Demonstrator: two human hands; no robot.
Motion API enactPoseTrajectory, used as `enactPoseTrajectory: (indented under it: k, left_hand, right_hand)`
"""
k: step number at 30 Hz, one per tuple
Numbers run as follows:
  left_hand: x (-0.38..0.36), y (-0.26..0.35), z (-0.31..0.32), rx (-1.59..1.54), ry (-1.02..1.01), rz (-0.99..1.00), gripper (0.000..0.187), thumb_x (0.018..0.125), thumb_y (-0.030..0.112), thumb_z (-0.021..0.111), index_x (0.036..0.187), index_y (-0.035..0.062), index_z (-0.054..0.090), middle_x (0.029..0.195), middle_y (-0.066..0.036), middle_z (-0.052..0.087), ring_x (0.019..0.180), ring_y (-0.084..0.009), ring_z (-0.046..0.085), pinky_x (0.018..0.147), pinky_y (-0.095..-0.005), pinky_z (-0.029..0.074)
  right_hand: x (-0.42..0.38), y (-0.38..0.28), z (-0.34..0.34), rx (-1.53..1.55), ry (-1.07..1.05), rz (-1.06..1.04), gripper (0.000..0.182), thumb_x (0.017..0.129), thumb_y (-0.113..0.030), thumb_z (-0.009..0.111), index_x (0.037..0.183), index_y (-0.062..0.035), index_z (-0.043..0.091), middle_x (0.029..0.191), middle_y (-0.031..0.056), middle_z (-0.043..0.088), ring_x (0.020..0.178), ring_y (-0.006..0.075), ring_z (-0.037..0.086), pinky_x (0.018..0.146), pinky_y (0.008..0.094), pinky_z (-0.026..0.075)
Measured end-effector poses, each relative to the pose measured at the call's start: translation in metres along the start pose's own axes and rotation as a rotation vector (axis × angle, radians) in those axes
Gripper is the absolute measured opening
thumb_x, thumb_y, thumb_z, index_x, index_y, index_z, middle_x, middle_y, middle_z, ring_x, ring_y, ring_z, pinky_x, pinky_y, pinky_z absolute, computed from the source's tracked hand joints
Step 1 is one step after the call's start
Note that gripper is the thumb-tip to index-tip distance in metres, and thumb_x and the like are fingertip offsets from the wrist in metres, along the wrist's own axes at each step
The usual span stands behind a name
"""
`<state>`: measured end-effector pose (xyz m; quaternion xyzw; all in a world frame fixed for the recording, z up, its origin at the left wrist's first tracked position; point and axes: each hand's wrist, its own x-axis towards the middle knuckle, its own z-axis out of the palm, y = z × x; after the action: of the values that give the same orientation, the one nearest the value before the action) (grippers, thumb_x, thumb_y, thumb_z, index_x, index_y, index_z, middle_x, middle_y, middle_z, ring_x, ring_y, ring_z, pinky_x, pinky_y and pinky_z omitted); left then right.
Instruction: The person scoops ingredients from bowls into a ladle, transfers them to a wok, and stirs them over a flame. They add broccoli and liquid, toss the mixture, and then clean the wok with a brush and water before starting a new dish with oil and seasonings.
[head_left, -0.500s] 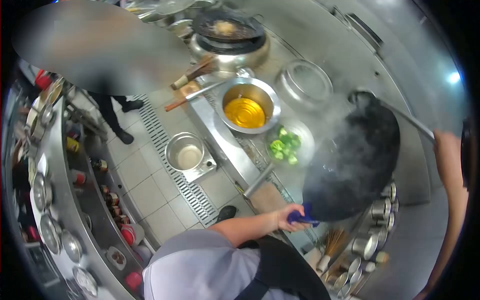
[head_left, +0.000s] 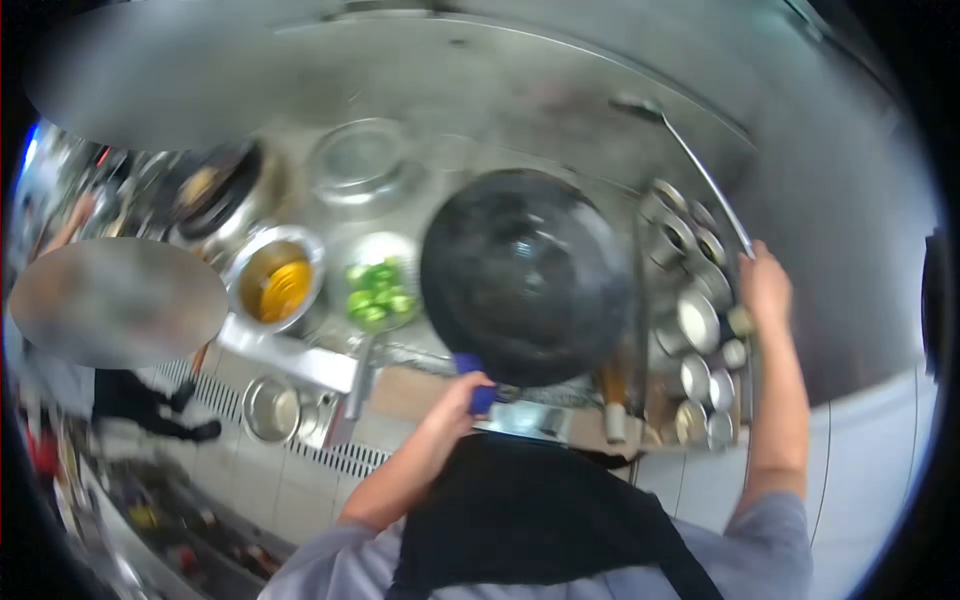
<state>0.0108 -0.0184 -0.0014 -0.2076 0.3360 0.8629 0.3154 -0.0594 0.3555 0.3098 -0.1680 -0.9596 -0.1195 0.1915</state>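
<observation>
My left hand (head_left: 462, 402) is closed around a blue cloth (head_left: 482, 398) at the near edge of a large black wok (head_left: 525, 270). The wok looks empty apart from a shine at its middle. On the right, my right hand (head_left: 766, 285) grips the end of a long-handled ladle (head_left: 705, 178). The ladle's head is raised away from the wok, toward the back wall, and is blurred. Left of the wok, a strainer (head_left: 362, 375) with a handle holds green broccoli pieces (head_left: 378, 290).
A metal pot (head_left: 312, 262) of yellow oil stands left of the broccoli. Behind is an upturned metal basin (head_left: 358, 160). Several seasoning containers (head_left: 697, 320) line the right, beside a bamboo brush (head_left: 614, 400). Another person (head_left: 130, 405) stands at the left, near a second wok (head_left: 215, 190).
The view has swung right. The wok, tilted and steaming before, is now flatter with little steam. The ladle has moved from the wok's rim out to the right.
</observation>
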Motion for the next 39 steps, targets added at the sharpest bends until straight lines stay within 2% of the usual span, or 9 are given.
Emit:
enactPoseTrajectory:
  k: [3, 4, 6, 16, 20, 24, 29, 34, 39]
  left_hand:
    - [0.008, 0.019, 0.035, 0.022, 0.08, 0.012, 0.016, 0.072, 0.016, 0.061, 0.082, 0.0104, 0.05, 0.067, -0.004, 0.051, 0.047, -0.0155, 0.047, 0.035, -0.0264, 0.033]
    - [0.015, 0.024, 0.041, 0.022, 0.096, 0.013, 0.018, 0.071, 0.015, 0.06, 0.084, 0.0107, 0.049, 0.07, -0.004, 0.051, 0.047, -0.0159, 0.046, 0.033, -0.0253, 0.032]
    - [0.031, 0.033, 0.052, 0.024, 0.01, -0.015, 0.021, 0.071, 0.018, 0.059, 0.086, 0.0058, 0.049, 0.069, -0.008, 0.051, 0.048, -0.0176, 0.047, 0.034, -0.0248, 0.033]
    - [0.089, 0.046, 0.081, -0.011, 0.049, 0.002, 0.015, 0.075, 0.018, 0.058, 0.079, 0.0088, 0.047, 0.063, -0.007, 0.05, 0.046, -0.0178, 0.046, 0.034, -0.0254, 0.03]
    - [0.09, 0.035, 0.083, 0.002, 0.076, 0.123, 0.028, 0.082, 0.037, 0.062, 0.08, 0.0126, 0.049, 0.063, -0.004, 0.051, 0.045, -0.0143, 0.045, 0.034, -0.0237, 0.028]
    - [0.042, 0.028, 0.058, -0.074, -0.255, 0.005, 0.047, 0.084, 0.059, 0.051, 0.092, 0.0129, 0.056, 0.071, -0.003, 0.057, 0.05, -0.0131, 0.05, 0.036, -0.022, 0.032]
    - [-0.018, -0.006, -0.013, 0.065, -0.181, 0.097, 0.038, 0.088, 0.031, 0.06, 0.117, 0.0078, 0.054, 0.095, -0.006, 0.064, 0.074, -0.0117, 0.061, 0.053, -0.0227, 0.047]
    - [-0.101, -0.015, -0.061, -0.102, 0.02, 0.234, 0.04, 0.086, 0.029, 0.065, 0.115, 0.0036, 0.054, 0.095, -0.006, 0.062, 0.077, -0.0138, 0.06, 0.063, -0.0266, 0.049]
    - [-0.132, -0.017, -0.111, -0.123, 0.175, 0.244, 0.042, 0.085, 0.032, 0.067, 0.113, 0.0033, 0.055, 0.091, -0.004, 0.06, 0.076, -0.013, 0.058, 0.066, -0.0275, 0.048]
  right_hand:
    - [-0.032, 0.071, 0.074, 0.347, 0.037, -0.001, 0.025, 0.089, -0.02, 0.055, 0.099, 0.0019, 0.051, 0.081, 0.0263, 0.063, 0.076, 0.0408, 0.064, 0.065, 0.046, 0.051]
    - [-0.046, 0.059, 0.045, 0.703, -0.29, 0.305, 0.021, 0.088, -0.018, 0.057, 0.096, 0.0008, 0.052, 0.067, 0.0151, 0.06, 0.054, 0.0249, 0.062, 0.049, 0.036, 0.049]
    - [-0.065, 0.082, 0.051, 1.075, -0.259, 0.337, 0.016, 0.085, -0.014, 0.055, 0.093, -0.0004, 0.052, 0.06, 0.0038, 0.051, 0.043, 0.0102, 0.049, 0.039, 0.0262, 0.04]
    - [-0.11, 0.085, 0.085, 1.433, -0.659, 0.415, 0.025, 0.08, -0.005, 0.048, 0.103, 0.0004, 0.054, 0.06, 0.0022, 0.051, 0.041, 0.0099, 0.047, 0.037, 0.0233, 0.036]
    - [-0.105, 0.01, 0.054, 1.501, -0.936, 0.201, 0.032, 0.081, -0.004, 0.048, 0.113, -0.0005, 0.052, 0.06, 0.0026, 0.051, 0.039, 0.0107, 0.046, 0.036, 0.0242, 0.036]
    - [-0.096, -0.088, 0.041, 1.567, -1.265, -0.114, 0.033, 0.082, -0.003, 0.05, 0.115, 0.0006, 0.052, 0.064, 0.0028, 0.051, 0.042, 0.0103, 0.046, 0.038, 0.0235, 0.037]
    - [-0.108, -0.241, 0.032, 1.38, -1.385, -0.494, 0.021, 0.08, -0.003, 0.051, 0.099, 0.0022, 0.056, 0.063, 0.0023, 0.052, 0.045, 0.0105, 0.049, 0.043, 0.0241, 0.039]
    - [-0.138, -0.377, 0.054, 1.098, -1.156, -0.757, 0.01, 0.078, -0.009, 0.054, 0.075, 0.0006, 0.055, 0.058, 0.0053, 0.053, 0.046, 0.0144, 0.053, 0.045, 0.0311, 0.043]
    - [-0.167, -0.434, 0.071, 1.004, -1.198, -0.753, 0.011, 0.077, -0.009, 0.054, 0.073, 0.0007, 0.054, 0.058, 0.0061, 0.054, 0.045, 0.015, 0.054, 0.045, 0.0316, 0.044]
